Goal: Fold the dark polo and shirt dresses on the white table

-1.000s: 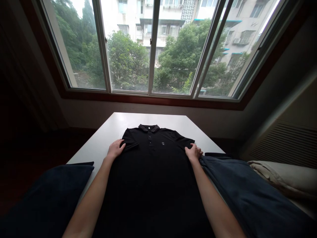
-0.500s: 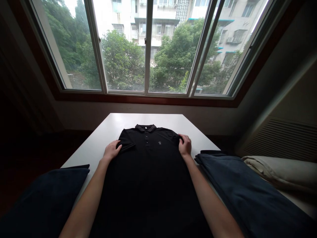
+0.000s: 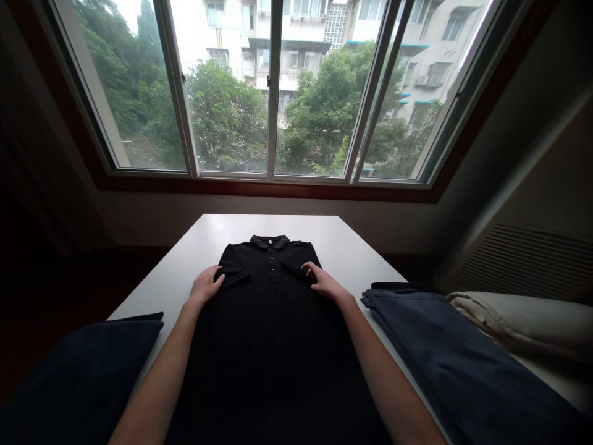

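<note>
A black polo shirt (image 3: 273, 346) lies front up, its collar at the far end and a short button placket below it. Both sleeves are folded inward over the chest. At the left folded edge rests my left hand (image 3: 206, 284), open, with thumb and fingers apart beside the sleeve. My right hand (image 3: 324, 282) is over the folded right sleeve (image 3: 296, 269), its fingers spread and curved, fingertips at the cloth. The shirt's lower part runs out of view between my forearms.
A white table (image 3: 176, 259) bears the shirt. Dark blue folded cloth (image 3: 92, 358) lies at the left, and more dark blue folded cloth (image 3: 435, 340) at the right, beside a beige rolled cloth (image 3: 519, 318). Beyond the table is a wide window (image 3: 269, 123).
My right hand has moved inward to the left, and the right sleeve has been folded over the chest, covering the small chest logo. My left hand has stayed at the left edge.
</note>
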`<control>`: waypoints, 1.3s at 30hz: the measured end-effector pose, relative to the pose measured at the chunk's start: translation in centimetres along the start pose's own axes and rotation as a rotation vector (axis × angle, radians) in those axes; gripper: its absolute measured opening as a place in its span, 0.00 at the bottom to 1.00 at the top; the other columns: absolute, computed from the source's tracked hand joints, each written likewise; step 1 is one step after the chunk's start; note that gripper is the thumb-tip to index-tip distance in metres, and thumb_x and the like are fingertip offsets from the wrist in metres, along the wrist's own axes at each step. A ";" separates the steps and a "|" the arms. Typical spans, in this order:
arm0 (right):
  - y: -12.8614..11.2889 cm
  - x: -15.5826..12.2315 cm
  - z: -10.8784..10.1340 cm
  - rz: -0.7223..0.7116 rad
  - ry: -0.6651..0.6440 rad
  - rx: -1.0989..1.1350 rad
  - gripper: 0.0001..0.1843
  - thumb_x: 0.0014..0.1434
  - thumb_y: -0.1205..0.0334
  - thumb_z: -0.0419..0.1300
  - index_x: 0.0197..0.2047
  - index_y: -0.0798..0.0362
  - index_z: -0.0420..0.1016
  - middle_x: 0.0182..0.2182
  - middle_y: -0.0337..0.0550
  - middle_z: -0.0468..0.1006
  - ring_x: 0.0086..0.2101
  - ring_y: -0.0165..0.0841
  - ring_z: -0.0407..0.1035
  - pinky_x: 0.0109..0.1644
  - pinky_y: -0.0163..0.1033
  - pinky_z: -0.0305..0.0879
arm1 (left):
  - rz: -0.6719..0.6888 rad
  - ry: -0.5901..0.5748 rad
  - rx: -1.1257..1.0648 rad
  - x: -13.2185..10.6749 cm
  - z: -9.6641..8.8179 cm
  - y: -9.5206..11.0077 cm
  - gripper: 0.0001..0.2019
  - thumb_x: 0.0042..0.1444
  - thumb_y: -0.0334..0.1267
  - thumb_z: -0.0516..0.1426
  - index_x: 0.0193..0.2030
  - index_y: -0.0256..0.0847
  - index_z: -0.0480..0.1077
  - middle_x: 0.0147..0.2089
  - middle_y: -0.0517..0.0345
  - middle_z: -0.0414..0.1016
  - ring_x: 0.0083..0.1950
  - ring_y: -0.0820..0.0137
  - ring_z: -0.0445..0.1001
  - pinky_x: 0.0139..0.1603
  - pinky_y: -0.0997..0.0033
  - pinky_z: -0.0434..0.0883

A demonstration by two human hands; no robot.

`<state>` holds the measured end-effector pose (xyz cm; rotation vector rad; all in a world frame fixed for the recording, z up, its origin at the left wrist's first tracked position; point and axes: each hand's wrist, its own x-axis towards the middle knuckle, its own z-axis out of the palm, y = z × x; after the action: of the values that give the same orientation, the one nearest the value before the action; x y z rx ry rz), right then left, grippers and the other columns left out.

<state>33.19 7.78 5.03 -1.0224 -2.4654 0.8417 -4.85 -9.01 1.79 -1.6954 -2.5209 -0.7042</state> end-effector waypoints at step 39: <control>5.6 -2.7 -5.5 0.624 0.146 -0.168 0.10 0.40 0.75 0.62 0.28 0.54 0.75 0.22 0.39 0.74 0.26 0.31 0.70 0.31 0.33 0.63 | -0.001 -0.012 -0.015 0.1 -0.3 0.0 0.21 0.63 0.44 0.51 0.60 0.39 0.67 0.63 0.48 0.68 0.63 0.58 0.67 0.64 0.59 0.63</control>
<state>40.80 11.13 5.45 -1.8935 -2.1323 0.6941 -4.97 -9.05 2.05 -1.7087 -2.5309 -0.7168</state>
